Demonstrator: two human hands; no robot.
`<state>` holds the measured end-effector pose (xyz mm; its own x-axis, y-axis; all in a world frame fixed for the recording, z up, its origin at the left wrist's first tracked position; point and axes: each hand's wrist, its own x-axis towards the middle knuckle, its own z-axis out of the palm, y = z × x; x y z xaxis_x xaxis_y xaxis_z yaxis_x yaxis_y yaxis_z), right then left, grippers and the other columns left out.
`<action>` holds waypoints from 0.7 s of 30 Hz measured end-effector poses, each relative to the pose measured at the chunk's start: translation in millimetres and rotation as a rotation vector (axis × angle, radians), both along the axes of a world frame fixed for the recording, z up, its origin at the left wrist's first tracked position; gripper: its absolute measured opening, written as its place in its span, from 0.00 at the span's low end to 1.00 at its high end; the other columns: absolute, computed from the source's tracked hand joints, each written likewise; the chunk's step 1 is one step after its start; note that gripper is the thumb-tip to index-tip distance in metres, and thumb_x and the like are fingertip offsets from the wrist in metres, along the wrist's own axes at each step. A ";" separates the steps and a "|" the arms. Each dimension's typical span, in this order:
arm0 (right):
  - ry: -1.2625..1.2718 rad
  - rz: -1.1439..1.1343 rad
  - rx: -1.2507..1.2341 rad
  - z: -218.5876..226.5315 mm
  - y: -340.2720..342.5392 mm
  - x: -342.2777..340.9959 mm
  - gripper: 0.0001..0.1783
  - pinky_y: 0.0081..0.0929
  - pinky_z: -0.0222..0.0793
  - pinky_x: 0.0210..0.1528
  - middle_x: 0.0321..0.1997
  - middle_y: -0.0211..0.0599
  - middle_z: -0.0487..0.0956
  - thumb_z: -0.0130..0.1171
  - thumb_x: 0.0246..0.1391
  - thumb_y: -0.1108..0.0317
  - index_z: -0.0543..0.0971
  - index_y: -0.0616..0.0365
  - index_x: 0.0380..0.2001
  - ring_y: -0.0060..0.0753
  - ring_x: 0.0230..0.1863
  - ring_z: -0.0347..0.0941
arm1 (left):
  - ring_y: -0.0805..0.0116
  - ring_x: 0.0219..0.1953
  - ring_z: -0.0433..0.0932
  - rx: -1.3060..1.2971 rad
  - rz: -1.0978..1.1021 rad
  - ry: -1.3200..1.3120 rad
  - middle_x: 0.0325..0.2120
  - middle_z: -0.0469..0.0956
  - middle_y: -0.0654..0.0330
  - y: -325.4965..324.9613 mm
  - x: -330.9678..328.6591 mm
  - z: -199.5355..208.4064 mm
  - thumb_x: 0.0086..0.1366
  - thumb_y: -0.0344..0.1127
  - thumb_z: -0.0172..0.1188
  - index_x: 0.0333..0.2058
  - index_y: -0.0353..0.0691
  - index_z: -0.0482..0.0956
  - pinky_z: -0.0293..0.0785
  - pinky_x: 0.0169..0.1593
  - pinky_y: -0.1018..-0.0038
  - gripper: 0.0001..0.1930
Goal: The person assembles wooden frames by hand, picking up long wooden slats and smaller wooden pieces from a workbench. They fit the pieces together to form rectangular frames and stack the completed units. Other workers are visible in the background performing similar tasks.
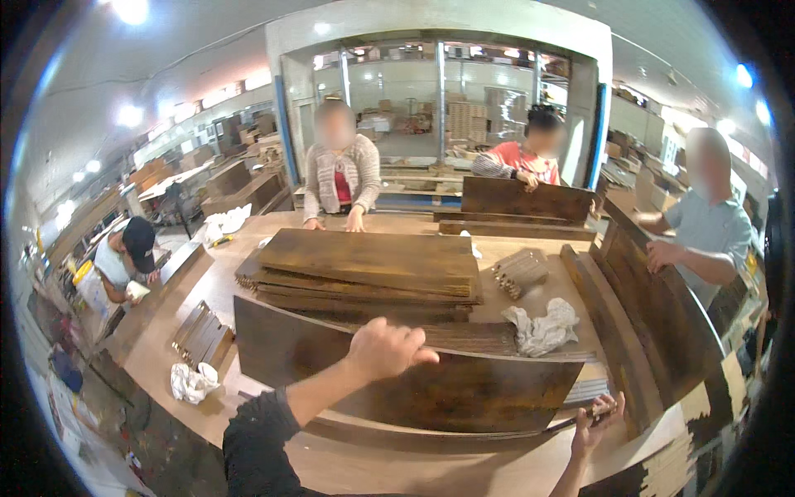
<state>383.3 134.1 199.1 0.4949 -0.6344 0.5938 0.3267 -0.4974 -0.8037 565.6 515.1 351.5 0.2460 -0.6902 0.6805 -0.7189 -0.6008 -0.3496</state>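
Observation:
A long dark brown board [406, 381] stands on its long edge across the table in front of me. My left hand [385, 352] is at its upper edge, near the middle. The thumb and bent fingers are apart, with nothing visible between them; whether they touch the board I cannot tell. By the board's lower right end is my right hand [598, 421], palm up with fingers curled around something small that I cannot make out. Beyond the standing board lies a stack of dark brown boards [364, 257].
Crumpled white wrapping [542, 327] and bundled brown strips [520, 273] lie right of the stack. More strips [203, 334] and white wrapping [194, 383] sit at left. Across the table [273, 224] stands a person [341, 174]; others handle boards [526, 201] at far right and right [654, 298].

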 end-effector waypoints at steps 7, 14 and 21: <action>0.073 0.073 0.062 5.0 -3.9 -2.6 0.47 0.33 0.58 0.54 0.49 0.37 0.64 0.66 0.40 0.63 0.51 0.50 0.62 0.32 0.50 0.62 | 0.69 0.10 0.63 0.147 -0.051 0.188 0.07 0.61 0.66 10.8 -26.9 -29.6 0.48 0.71 0.52 0.13 0.48 0.67 0.56 0.19 0.76 0.30; 0.114 0.058 0.100 7.4 -12.6 -7.6 0.44 0.39 0.61 0.56 0.48 0.35 0.68 0.63 0.36 0.74 0.54 0.48 0.58 0.36 0.52 0.66 | 0.67 0.11 0.55 0.113 -0.036 0.117 0.07 0.56 0.66 10.3 -40.3 4.1 0.44 0.66 0.60 0.08 0.49 0.60 0.47 0.19 0.73 0.29; 0.154 0.176 0.051 17.0 -17.4 -6.1 0.46 0.34 0.62 0.56 0.50 0.36 0.68 0.65 0.37 0.74 0.54 0.47 0.59 0.34 0.53 0.65 | 0.65 0.14 0.58 0.063 -0.032 0.147 0.10 0.55 0.64 9.0 -46.5 -10.3 0.49 0.60 0.59 0.10 0.45 0.57 0.49 0.23 0.70 0.29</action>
<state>377.2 116.7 216.1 0.6826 -0.5581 0.4717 0.2760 -0.4008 -0.8736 519.1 524.1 341.2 0.3168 -0.7398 0.5936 -0.7835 -0.5568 -0.2758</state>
